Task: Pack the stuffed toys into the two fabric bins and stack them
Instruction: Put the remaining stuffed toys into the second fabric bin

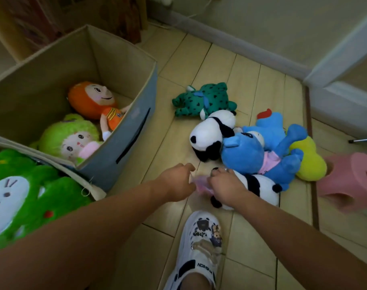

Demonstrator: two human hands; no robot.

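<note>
Both forearms fill the bottom of my view, reaching forward over a white shoe (201,248) on the pale plank floor (199,59). My left hand (178,182) and right hand (224,185) meet over a small blurred pink piece (201,185), fingers of each curled and pinching it between them; I cannot tell what the piece is. Just under and right of my right hand lies a black-and-white panda toy (260,187) on its side. Beyond the grip a second panda (209,135) lies against a blue plush in a pink shirt (262,151), with a yellow plush (310,162) touching its far side and a teal spotted toy (203,99) further off. Left of the grip stands an open beige-and-grey fabric bin (119,147) holding an orange-haired doll (96,101) and a lime fuzzy doll (71,137). Nearer, at my left forearm, a bright green plush with a white face (21,197) sits by a second bin's rim (52,164). A pink stool (352,181) lies tipped well to the right.
</note>
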